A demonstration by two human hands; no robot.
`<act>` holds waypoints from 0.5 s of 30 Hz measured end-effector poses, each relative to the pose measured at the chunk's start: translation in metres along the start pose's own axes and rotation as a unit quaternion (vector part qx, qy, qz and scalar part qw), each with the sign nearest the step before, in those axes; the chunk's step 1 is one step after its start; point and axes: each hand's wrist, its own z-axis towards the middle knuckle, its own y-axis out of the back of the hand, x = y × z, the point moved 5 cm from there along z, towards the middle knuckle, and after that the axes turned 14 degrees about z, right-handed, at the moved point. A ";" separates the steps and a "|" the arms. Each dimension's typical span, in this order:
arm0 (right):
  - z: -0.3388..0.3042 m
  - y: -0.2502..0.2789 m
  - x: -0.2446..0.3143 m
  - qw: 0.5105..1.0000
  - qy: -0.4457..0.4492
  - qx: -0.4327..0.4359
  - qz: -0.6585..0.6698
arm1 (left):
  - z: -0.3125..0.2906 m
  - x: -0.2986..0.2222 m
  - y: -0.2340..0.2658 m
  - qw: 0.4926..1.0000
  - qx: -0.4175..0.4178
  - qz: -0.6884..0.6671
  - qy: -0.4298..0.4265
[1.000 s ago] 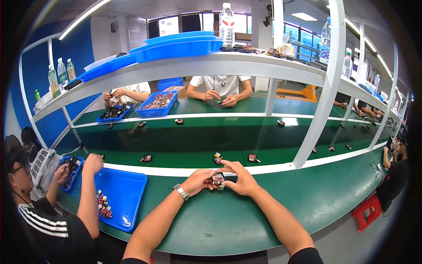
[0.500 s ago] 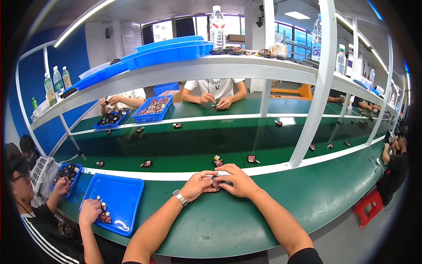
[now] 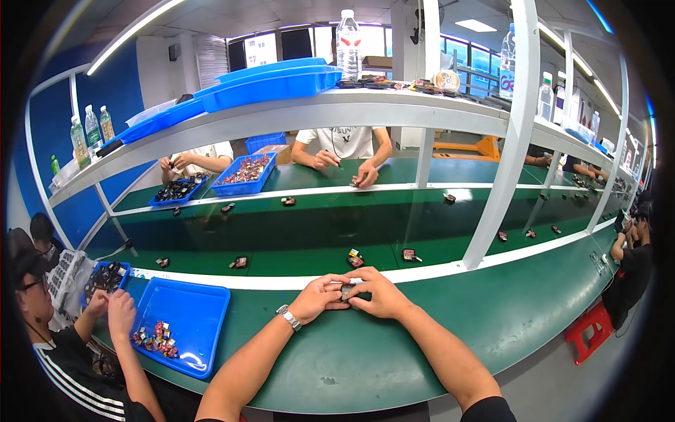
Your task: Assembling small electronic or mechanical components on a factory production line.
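Note:
Just in front of the white rail, my left hand [image 3: 314, 300] and my right hand [image 3: 383, 293] are closed together on a small dark electronic part [image 3: 346, 290]. Both thumbs lie against its face, and the fingers cover much of it, so its exact kind is hidden. A silver watch [image 3: 288, 317] circles my left wrist. Beyond my fingertips, on the dark green belt [image 3: 309, 257], lies a small black, red and yellow electronic assembly [image 3: 356, 259]. A similar assembly [image 3: 410, 256] sits to its right. The green tabletop [image 3: 344, 359] is under my forearms.
A blue tray [image 3: 200, 309] with several small parts stands at my left, beside a seated co-worker [image 3: 77, 352]. Across the belt another co-worker [image 3: 344, 151] reaches over the far rail. A white post [image 3: 503, 155] rises at right, and a shelf [image 3: 394, 105] spans above.
Assemblies on the belt have shifted slightly right. The left co-worker's hand has left the blue tray and joined the other hand. The co-worker opposite now reaches toward the belt. My hands barely moved.

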 end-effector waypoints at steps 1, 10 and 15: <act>0.000 0.000 -0.003 1.000 -0.015 -0.017 0.018 | 0.000 0.001 0.001 1.000 0.011 -0.022 0.001; 0.001 -0.003 -0.004 0.998 -0.043 -0.043 0.027 | 0.000 -0.001 0.000 0.998 0.048 -0.018 -0.032; 0.001 -0.002 -0.001 0.999 -0.016 0.000 0.044 | 0.002 0.007 0.003 0.998 0.053 -0.043 -0.007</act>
